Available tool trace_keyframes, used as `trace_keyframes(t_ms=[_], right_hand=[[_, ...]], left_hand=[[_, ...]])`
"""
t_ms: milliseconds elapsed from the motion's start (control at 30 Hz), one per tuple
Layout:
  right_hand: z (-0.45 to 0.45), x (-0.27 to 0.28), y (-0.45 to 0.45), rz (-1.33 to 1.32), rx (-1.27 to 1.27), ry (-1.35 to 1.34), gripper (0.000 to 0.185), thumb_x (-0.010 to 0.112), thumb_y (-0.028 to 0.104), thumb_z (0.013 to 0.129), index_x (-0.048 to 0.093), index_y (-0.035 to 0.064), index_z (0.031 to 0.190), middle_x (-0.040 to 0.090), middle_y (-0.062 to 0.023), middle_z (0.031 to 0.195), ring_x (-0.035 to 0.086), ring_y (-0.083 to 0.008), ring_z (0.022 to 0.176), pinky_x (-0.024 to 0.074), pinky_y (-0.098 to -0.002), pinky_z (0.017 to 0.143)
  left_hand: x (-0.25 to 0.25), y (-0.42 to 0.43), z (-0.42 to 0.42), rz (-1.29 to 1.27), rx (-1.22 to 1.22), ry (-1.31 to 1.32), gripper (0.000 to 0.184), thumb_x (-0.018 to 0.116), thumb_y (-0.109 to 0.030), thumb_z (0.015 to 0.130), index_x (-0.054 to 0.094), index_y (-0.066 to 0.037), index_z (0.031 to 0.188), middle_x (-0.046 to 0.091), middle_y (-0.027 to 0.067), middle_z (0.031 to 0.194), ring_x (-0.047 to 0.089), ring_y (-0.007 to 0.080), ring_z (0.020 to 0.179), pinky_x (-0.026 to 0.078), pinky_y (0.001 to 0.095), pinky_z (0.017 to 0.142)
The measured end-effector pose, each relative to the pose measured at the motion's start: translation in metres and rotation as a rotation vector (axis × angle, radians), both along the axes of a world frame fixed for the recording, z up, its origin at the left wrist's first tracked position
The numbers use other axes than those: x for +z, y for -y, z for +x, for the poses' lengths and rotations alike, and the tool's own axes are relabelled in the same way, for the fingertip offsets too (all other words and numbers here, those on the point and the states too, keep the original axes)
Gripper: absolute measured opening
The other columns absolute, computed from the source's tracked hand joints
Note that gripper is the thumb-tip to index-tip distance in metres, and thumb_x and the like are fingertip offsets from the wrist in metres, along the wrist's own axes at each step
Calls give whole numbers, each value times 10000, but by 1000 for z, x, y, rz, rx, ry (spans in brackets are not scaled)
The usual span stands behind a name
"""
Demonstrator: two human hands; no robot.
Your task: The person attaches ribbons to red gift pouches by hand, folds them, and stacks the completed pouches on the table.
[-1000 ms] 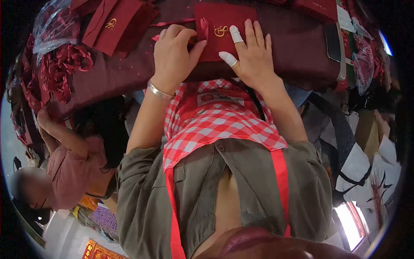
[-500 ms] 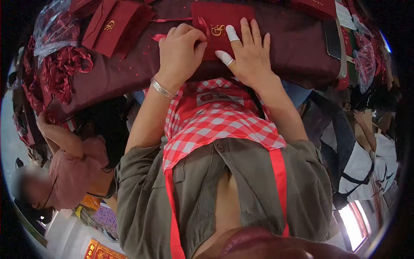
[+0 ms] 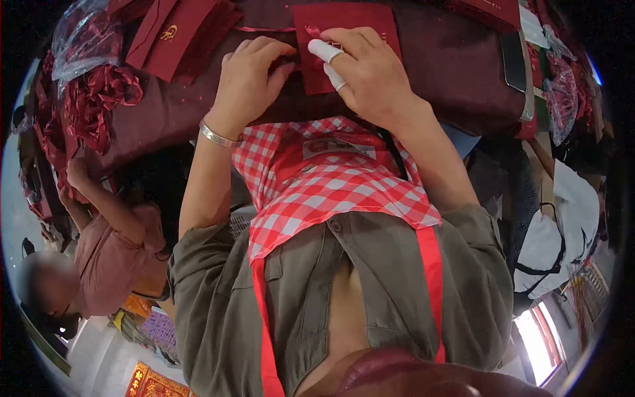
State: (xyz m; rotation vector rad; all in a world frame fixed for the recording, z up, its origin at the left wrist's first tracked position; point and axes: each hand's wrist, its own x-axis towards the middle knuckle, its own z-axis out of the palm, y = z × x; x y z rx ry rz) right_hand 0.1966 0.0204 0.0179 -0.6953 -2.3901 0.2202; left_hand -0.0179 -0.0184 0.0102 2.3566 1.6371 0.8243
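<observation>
A red card (image 3: 387, 36) with gold marking lies on the dark red cloth, partly covered by my right hand. My right hand (image 3: 372, 73), with white covers on two fingers, is bent over the card, its fingertips closed at the small red ribbon (image 3: 312, 31) near the card's upper left. Just left of the card is my left hand (image 3: 250, 79), its fingers curled and the thumb apart from the index finger; nothing shows between them. A thin strand of red ribbon (image 3: 264, 29) runs above it.
Red envelopes (image 3: 173, 36) stand at the upper left, beside a heap of red ribbons (image 3: 99, 99) and clear plastic (image 3: 86, 40). A phone (image 3: 513, 63) lies at the right, below stacked red cards (image 3: 486, 10). A co-worker (image 3: 112, 258) is at the left.
My left hand has moved left, off the ribbon on the card. My right hand has gone from lying spread on the card to bending leftward over it, fingertips at the ribbon.
</observation>
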Motion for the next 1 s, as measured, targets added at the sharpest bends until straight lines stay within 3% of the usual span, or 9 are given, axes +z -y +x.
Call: trace_keyframes(t_ms=[200, 400, 467, 500, 567, 667, 733, 833, 1000], right_hand=[[-7, -11, -8, -62, 79, 134, 299, 640, 105, 736, 637, 71, 1034, 582, -89, 960, 557, -278, 906, 485, -376, 805], [-5, -10, -13, -185, 85, 167, 190, 633, 91, 777, 619, 42, 959, 550, -85, 913, 537, -274, 903, 462, -373, 804], [-6, -7, -13, -201, 81, 186, 163, 632, 91, 757, 610, 42, 911, 560, -106, 917, 546, -291, 909, 474, -376, 808], [-7, -6, -12, -221, 84, 206, 138, 631, 92, 738, 602, 41, 863, 569, -127, 922, 555, -307, 915, 486, -380, 813], [-9, -5, -11, -183, 76, 178, 145, 632, 89, 722, 598, 42, 854, 567, -126, 902, 556, -304, 899, 487, -380, 807], [-6, -14, -13, -13, 91, 46, 165, 643, 70, 711, 575, 49, 859, 539, -94, 866, 543, -284, 850, 479, -376, 747], [-3, -22, -16, 139, 156, -48, 146, 636, 106, 718, 560, 49, 830, 543, -86, 838, 554, -265, 815, 491, -348, 692], [-11, -36, -21, 292, 185, -220, 128, 585, 156, 735, 528, 55, 789, 525, -63, 818, 569, -244, 839, 494, -343, 556], [-16, -34, -29, 251, 101, -80, 101, 569, 159, 720, 543, 63, 739, 529, -59, 781, 525, -221, 769, 491, -318, 675]], left_hand=[[2, 3, 6, -110, 15, -84, 165, 678, -215, 760, 656, -126, 898, 592, 13, 827, 569, 231, 831, 421, 399, 683], [4, 2, 4, -158, 7, -46, 102, 667, -206, 761, 643, -110, 786, 582, 25, 743, 575, 241, 777, 433, 396, 627], [9, 4, 4, -247, 18, -42, 143, 660, -146, 777, 630, -33, 860, 618, 123, 852, 586, 330, 839, 472, 399, 715], [11, 5, 5, -249, 15, -42, 143, 660, -146, 777, 630, -33, 860, 618, 123, 852, 586, 330, 839, 472, 399, 715], [14, 8, 6, -292, 45, 63, 129, 635, -117, 815, 616, -15, 890, 622, 119, 830, 608, 254, 779, 475, 341, 688], [11, 8, 8, -449, 117, 314, 121, 639, -158, 824, 632, -42, 857, 633, 116, 745, 606, 255, 651, 476, 335, 618], [6, 5, 12, -497, 133, 510, 127, 595, -56, 836, 590, 8, 945, 574, 72, 654, 541, 86, 624, 439, 255, 579], [9, -5, 15, -576, 120, 414, 162, 543, -16, 839, 550, 13, 997, 517, 50, 689, 477, 81, 635, 411, 239, 581], [2, -25, 2, -549, -1, 333, 167, 531, -16, 860, 538, 22, 1022, 529, 44, 753, 479, 96, 676, 418, 243, 612]])
